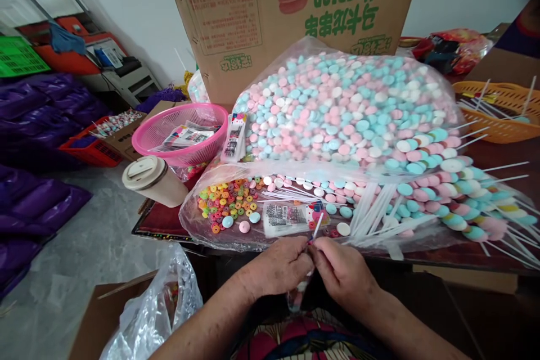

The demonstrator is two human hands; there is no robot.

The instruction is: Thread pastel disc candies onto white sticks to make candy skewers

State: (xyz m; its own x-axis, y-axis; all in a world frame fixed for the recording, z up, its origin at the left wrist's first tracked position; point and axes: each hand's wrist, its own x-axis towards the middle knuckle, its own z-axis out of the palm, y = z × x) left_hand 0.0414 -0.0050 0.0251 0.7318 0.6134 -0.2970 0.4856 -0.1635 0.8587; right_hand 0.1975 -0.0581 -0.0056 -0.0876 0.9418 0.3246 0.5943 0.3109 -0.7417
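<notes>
Both hands meet at the near edge of the tabletop [166, 215], close together and at the front of the body. A small clear packet [297, 297] with coloured contents hangs below them, over the lap; a white stick [319, 225] rises from the grip, tilted slightly right. Left hand [280, 267]: fingers curled, closed about the upper part of the packet. Right hand [346, 270]: thumb and forefinger pinching at the packet's gathered neck, near the stick's base; the exact contact is partly hidden by the fingers.

Just beyond the hands lies a stack of printed wrappers [280, 219]. To its left, ring-shaped candies [230, 199] are heaped on clear plastic; to its right, a bundle of loose white sticks [366, 211]. Farther right, candy skewers [455, 197] in pink, blue and white are piled, sticks outward.

Behind: a large clear bag [346, 107] of pastel discs, and behind that a cardboard box [240, 17], its "Macaron" print upside down. Left side: a pink basket [202, 153] containing wrappers; a lidded cup [166, 188] near it, tilted. Far right: an orange basket [491, 126].
</notes>
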